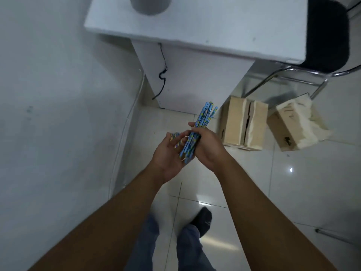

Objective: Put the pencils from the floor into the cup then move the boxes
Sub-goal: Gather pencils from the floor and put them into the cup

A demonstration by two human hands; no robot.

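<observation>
Most of the left side is a pale wall (48, 94), and glossy white tiled floor (293, 192) fills the bottom and right. A white worktop (214, 26) juts in from the top, standing on a white side panel that reaches the floor. To its right sits a black chair (326, 32) on chrome legs, partly tucked behind the worktop's corner.

Two cardboard boxes sit on the floor near the chair legs. The split-topped box (234, 122) stands just beside the side panel. The torn box (289, 124) lies tilted a little to its right, with white packing spilling from its open side.

Legs in blue jeans (187, 247) and one dark foot (203, 217) show at the bottom, blurred. A grey cup (149, 4) stands on the worktop at the top edge (only its lower part is in view, also blurred).

Both bare forearms reach forward over the floor. The right grip (208, 148) is clenched round a bundle of blue patterned pencils (204, 117), whose far ends point up toward the side panel. The left grip (168, 161) is released, palm up, under the bundle's near ends. A few striped pencils (176, 142) lie across its fingers. A thin black cable (163, 75) hangs down the side panel.
</observation>
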